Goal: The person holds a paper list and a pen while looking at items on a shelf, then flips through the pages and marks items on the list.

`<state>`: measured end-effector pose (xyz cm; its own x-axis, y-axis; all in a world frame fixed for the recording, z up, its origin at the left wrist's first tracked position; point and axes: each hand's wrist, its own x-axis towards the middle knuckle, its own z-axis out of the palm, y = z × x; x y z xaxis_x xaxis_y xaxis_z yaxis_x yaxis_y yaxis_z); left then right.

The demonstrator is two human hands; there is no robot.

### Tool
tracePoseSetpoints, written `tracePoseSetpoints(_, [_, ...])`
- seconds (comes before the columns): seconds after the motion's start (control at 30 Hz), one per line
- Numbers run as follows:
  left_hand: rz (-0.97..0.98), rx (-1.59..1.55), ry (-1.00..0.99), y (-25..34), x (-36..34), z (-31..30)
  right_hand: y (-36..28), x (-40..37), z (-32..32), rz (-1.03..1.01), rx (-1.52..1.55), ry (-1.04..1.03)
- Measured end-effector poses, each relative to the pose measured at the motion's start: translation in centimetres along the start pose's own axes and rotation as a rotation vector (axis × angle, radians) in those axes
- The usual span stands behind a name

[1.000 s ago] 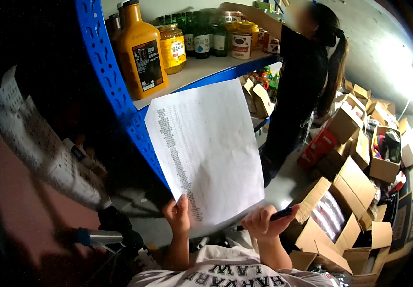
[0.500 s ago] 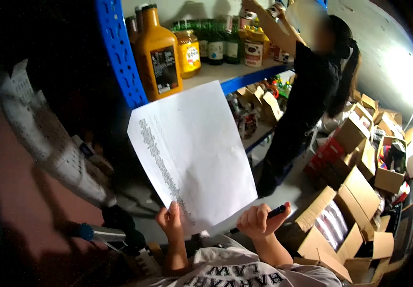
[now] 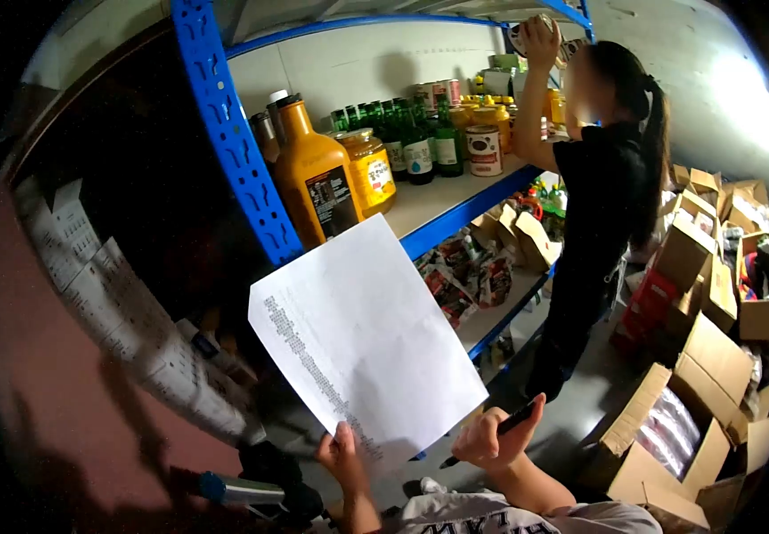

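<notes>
My left hand pinches the lower left edge of a white paper sheet, thumb on top. Small printed lines run down the sheet's left side; the rest of that face looks blank. Closed around a dark pen, my right hand is by the sheet's lower right corner. Beyond the sheet's top edge, a large orange-brown sauce bottle and a yellow-labelled jar stand on the shelf.
Blue-framed shelving holds green bottles and cans. A person in black stands at its far end, raising a can. Open cardboard boxes crowd the right side. Printed sheets hang at left.
My view has tilted upward, so more of the upper shelf shows. The other person's head and raised hand now show beside the shelf. Both my hands keep their grips.
</notes>
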<state>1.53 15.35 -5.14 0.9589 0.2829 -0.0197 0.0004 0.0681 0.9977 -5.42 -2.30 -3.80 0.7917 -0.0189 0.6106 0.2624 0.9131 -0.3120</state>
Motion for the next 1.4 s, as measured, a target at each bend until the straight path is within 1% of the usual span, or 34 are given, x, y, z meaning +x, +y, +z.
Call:
tracePoseSetpoints(0.07, [0.034,-0.083,-0.073,-0.4,0.4,0.7,-0.7,0.0,-0.3,-0.025,-0.030,-0.026])
tracePoseSetpoints(0.1, [0.042,-0.061,-0.073,-0.8,0.7,1.1,-0.8,-0.1,-0.7,-0.022,-0.021,-0.045])
tracePoseSetpoints(0.17, [0.052,-0.013,-0.065,-1.5,1.1,1.4,-0.9,-0.2,-0.8,0.006,-0.004,-0.001])
tracePoseSetpoints(0.27, [-0.005,-0.105,-0.068,-2.0,0.8,1.9,-0.4,-0.2,-1.9,0.037,0.018,0.050])
tracePoseSetpoints(0.3, [0.019,-0.084,-0.026,-1.8,0.6,1.8,-0.4,0.0,-1.8,0.055,0.026,0.055])
tracePoseSetpoints(0.4, [0.308,-0.032,0.046,-1.4,0.9,1.0,0.2,0.4,-2.1,0.102,0.059,0.053])
tracePoseSetpoints(0.43, [0.309,-0.033,0.110,-1.6,1.1,0.9,0.4,0.8,-2.0,0.113,0.067,0.041])
tracePoseSetpoints(0.53, [0.372,-0.037,0.214,-1.9,1.5,0.2,1.2,1.2,-1.9,0.146,0.051,0.017])
tracePoseSetpoints(0.6, [0.377,-0.060,0.222,-1.5,1.5,0.1,1.6,1.3,-2.2,0.171,0.049,0.011])
tracePoseSetpoints(0.73, [0.336,-0.091,0.264,-2.1,1.7,0.1,1.9,1.3,-2.3,0.180,0.069,0.017])
tracePoseSetpoints(0.8, [0.146,-0.016,0.216,-2.5,1.8,-0.8,1.8,1.4,-2.2,0.160,0.054,0.008])
tracePoseSetpoints(0.87, [0.060,0.022,0.160,-2.3,1.7,-1.1,1.6,1.3,-1.9,0.147,0.041,0.021])
tracePoseSetpoints(0.97, [0.093,0.027,0.078,-0.4,1.1,-0.7,1.4,0.8,-1.8,0.131,0.029,0.014])
tracePoseSetpoints(1.1, [0.127,-0.005,0.022,0.3,0.7,-0.1,1.1,0.5,-1.7,0.126,-0.001,-0.008])
tracePoseSetpoints(1.33, [0.040,-0.017,0.068,-1.1,1.2,-0.1,1.1,0.6,-1.5,0.125,0.011,0.023])
tracePoseSetpoints(1.4, [0.041,-0.030,0.004,-0.4,1.1,-0.5,1.4,0.6,-1.3,0.120,0.038,0.006])
